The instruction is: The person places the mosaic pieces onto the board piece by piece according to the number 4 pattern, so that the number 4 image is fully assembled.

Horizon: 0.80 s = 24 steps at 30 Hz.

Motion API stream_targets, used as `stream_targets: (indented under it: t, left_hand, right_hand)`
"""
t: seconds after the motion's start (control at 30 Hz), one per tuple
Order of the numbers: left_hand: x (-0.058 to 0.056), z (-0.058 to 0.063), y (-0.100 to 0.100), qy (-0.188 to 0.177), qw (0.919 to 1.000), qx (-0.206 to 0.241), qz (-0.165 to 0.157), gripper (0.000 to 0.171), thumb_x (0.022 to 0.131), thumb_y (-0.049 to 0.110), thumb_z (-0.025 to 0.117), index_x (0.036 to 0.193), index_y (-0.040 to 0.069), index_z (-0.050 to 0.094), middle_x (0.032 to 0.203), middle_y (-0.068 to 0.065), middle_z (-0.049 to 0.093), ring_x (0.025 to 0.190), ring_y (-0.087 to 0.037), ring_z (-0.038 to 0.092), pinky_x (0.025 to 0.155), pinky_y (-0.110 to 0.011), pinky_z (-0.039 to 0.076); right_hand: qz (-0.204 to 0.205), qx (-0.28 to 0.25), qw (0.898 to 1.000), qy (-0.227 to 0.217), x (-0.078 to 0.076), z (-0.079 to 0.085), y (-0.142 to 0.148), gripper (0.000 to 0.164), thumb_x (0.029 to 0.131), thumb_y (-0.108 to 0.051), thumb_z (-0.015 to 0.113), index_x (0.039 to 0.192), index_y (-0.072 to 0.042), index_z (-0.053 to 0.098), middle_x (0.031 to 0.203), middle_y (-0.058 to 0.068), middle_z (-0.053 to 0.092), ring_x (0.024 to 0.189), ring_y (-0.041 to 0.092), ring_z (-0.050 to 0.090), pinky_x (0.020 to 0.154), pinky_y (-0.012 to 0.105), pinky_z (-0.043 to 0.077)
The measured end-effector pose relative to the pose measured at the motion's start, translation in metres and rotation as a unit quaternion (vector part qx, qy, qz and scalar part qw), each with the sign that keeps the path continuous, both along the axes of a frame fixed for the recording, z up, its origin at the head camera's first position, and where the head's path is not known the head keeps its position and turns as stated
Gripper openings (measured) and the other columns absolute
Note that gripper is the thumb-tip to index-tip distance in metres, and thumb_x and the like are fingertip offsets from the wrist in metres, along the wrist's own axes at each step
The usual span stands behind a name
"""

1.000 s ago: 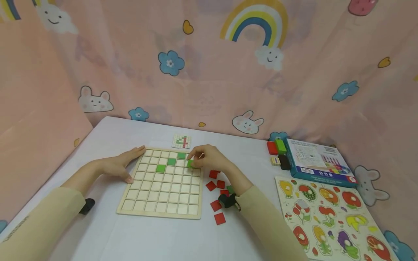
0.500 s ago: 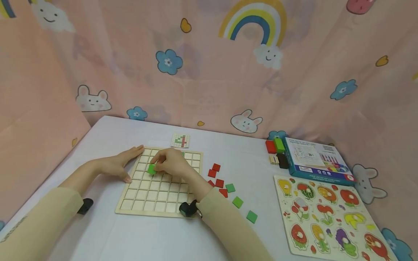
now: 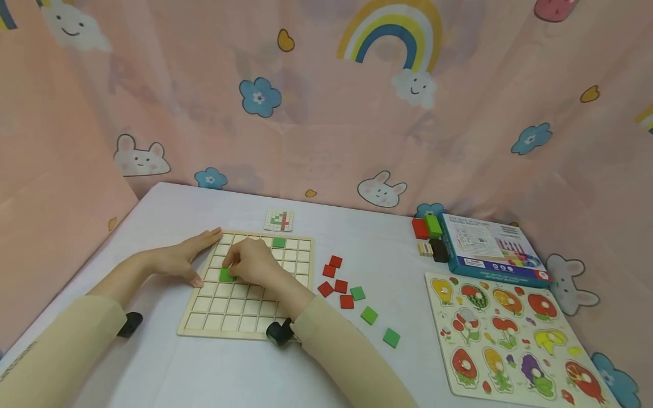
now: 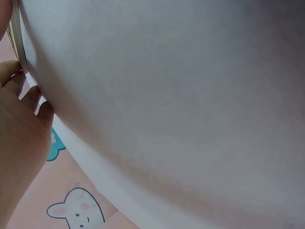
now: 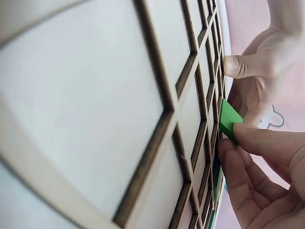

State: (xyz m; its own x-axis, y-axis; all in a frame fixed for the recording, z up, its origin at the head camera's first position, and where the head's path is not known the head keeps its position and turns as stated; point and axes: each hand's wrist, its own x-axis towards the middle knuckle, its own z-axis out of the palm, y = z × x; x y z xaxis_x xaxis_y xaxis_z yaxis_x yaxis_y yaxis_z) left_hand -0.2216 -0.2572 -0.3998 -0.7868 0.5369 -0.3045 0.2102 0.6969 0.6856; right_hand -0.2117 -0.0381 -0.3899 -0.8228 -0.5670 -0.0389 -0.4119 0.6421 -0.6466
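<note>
A pale wooden grid board lies on the white table. My left hand rests along its left edge, fingers and thumb spread; the left wrist view catches the fingertips of this hand at the board's side. Over the board's left part, my right hand pinches a green square tile between thumb and fingers. In the right wrist view this green tile is tilted close over the grid cells. Another green tile sits in a cell near the far edge. The right hand covers several middle cells.
Beyond the board lies a small pattern card. Loose red tiles and green tiles lie to its right. Farther right are a fruit puzzle board, a blue-edged box and small coloured blocks. A patterned cloth hangs behind.
My right hand has carried the green tile from the board's upper right leftward, then slightly nearer to me. The left hand keeps its place at the board's edge.
</note>
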Motion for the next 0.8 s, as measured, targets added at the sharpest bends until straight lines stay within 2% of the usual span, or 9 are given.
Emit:
stream_targets:
  t: [0.23, 0.47, 0.63, 0.8]
  left_hand:
    - [0.001, -0.001, -0.001, -0.002, 1.0, 0.003, 0.001, 0.122, 0.067, 0.016, 0.084, 0.158, 0.002, 0.006, 0.166, -0.025, -0.005, 0.15, -0.052, -0.013, 0.114, -0.075, -0.005]
    - [0.002, -0.003, -0.001, 0.0, 1.0, 0.006, 0.0, 0.121, 0.067, 0.017, 0.084, 0.158, 0.002, 0.006, 0.166, -0.025, -0.005, 0.15, -0.052, -0.012, 0.114, -0.076, -0.005]
    - [0.001, -0.002, 0.0, 0.005, 1.0, 0.002, 0.004, 0.122, 0.066, 0.017, 0.084, 0.159, 0.003, 0.006, 0.166, -0.024, -0.005, 0.151, -0.051, -0.012, 0.115, -0.075, -0.004]
    - [0.001, -0.001, 0.001, 0.007, 1.0, -0.001, 0.001, 0.122, 0.065, 0.017, 0.084, 0.158, 0.002, 0.006, 0.166, -0.024, -0.005, 0.151, -0.051, -0.012, 0.116, -0.074, -0.003]
  right_hand:
    - [0.002, 0.044, 0.999, 0.018, 0.002, -0.001, -0.002, 0.008, 0.085, -0.013, 0.076, 0.091, -0.016, 0.079, 0.086, -0.004, 0.075, 0.072, 0.002, 0.057, 0.063, 0.012, 0.044]
    - [0.032, 0.072, 0.996, 0.037, 0.0, 0.008, 0.006, 0.021, 0.088, -0.013, 0.071, 0.109, -0.015, 0.075, 0.092, -0.001, 0.072, 0.075, 0.003, 0.06, 0.063, 0.012, 0.046]
    - [0.044, 0.065, 0.996, 0.031, -0.011, 0.022, 0.044, 0.02, 0.09, -0.012, 0.068, 0.11, -0.012, 0.074, 0.088, 0.001, 0.071, 0.073, 0.007, 0.06, 0.064, 0.015, 0.047]
    - [0.037, 0.063, 0.997, 0.014, -0.024, 0.025, 0.109, 0.017, 0.09, -0.012, 0.069, 0.106, -0.011, 0.073, 0.088, 0.001, 0.069, 0.08, 0.011, 0.062, 0.068, 0.019, 0.05]
